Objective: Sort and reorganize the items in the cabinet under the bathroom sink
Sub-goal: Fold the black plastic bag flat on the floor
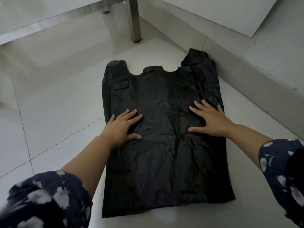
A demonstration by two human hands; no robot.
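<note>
A black plastic carrier bag (164,99) lies spread flat on the pale tiled floor, its two handles pointing away from me. My left hand (122,127) presses flat on the bag's left side with fingers spread. On the right side of the bag, my right hand (209,119) lies flat too, fingers straight and splayed. Both hands rest at about the bag's middle height. The plastic is creased between and below the hands.
A metal cabinet leg (135,20) stands on the floor behind the bag, a second foot (106,10) farther back left. A wall skirting (256,76) runs diagonally along the right, close to the bag's right handle. Pale floor tiles (54,99) spread to the left.
</note>
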